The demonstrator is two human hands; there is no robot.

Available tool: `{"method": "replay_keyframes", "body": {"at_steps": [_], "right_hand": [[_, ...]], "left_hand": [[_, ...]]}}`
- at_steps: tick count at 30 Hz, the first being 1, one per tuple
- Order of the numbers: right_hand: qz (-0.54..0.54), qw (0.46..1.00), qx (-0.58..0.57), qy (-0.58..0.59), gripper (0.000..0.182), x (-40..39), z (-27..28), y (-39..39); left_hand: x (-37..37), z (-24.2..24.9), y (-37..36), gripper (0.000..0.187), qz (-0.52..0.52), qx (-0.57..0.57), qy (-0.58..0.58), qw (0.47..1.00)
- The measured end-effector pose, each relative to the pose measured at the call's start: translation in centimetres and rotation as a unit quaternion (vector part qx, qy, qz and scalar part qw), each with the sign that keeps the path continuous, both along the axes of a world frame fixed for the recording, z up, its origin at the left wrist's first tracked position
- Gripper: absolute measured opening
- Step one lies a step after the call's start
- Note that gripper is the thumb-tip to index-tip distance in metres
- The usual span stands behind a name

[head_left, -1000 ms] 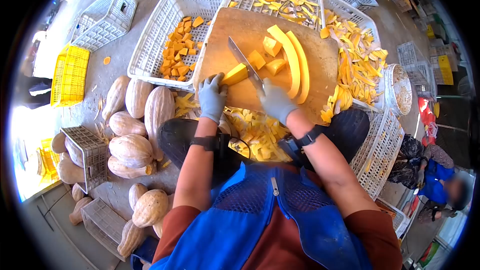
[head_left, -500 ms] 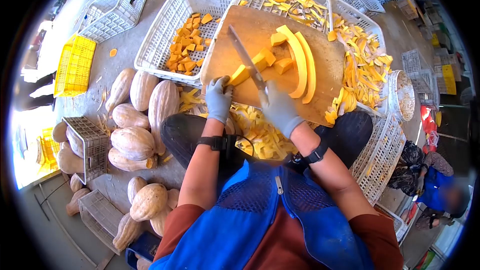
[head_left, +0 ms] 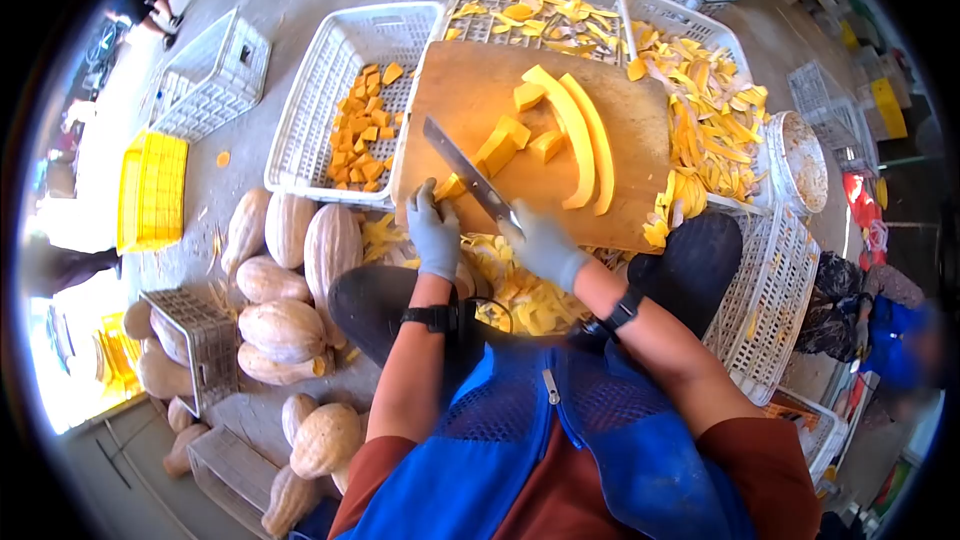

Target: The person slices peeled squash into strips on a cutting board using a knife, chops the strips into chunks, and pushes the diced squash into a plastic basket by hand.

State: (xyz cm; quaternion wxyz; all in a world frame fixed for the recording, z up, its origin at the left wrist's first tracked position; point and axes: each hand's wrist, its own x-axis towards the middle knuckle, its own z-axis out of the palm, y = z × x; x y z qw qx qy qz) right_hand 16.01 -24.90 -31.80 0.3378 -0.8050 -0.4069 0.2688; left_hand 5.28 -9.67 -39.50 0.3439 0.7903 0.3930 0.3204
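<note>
My right hand [head_left: 545, 252], in a grey glove, is closed round the handle of a long knife [head_left: 462, 168]. The blade slants up and left across a strip of orange pumpkin [head_left: 496, 150] on the wooden cutting board [head_left: 620, 110]. My gloved left hand [head_left: 435, 238] has its fingertips on a small pumpkin piece [head_left: 450, 187] at the board's near left edge, on the left side of the blade. Beyond the knife lie loose pumpkin chunks [head_left: 546, 146] and two long curved pumpkin slices [head_left: 572, 140].
A white crate [head_left: 290, 155] with pumpkin cubes [head_left: 360, 135] stands left of the board. Peelings [head_left: 710, 110] fill a crate at the right, beside a white bucket [head_left: 800, 165]. Whole pumpkins [head_left: 283, 330] lie on the floor at left. Another person [head_left: 895, 330] is at far right.
The knife has moved left along the pumpkin strip, closer to my left hand, and now crosses near its left end. My view has shifted, moving the board lower and left in the picture.
</note>
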Motion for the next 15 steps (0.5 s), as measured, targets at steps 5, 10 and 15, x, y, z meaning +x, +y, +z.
{"method": "replay_keyframes", "body": {"at_steps": [5, 10, 15], "right_hand": [[-0.165, 0.982, 0.082, 0.043, 0.022, 1.9, 3.3, -4.9], [-0.271, 0.95, 0.129, 0.082, 0.017, 5.1, 3.4, -9.0], [-0.378, 0.881, 0.157, 0.236, 0.013, 6.2, 3.9, -10.7]], "left_hand": [[5.9, 3.0, -3.3, 0.054, -0.155, 0.249, 0.134, 0.947], [12.3, 3.2, -3.5, 0.042, -0.299, 0.279, 0.146, 0.901], [13.2, 1.3, 4.1, 0.03, -0.309, 0.402, 0.122, 0.853]]}}
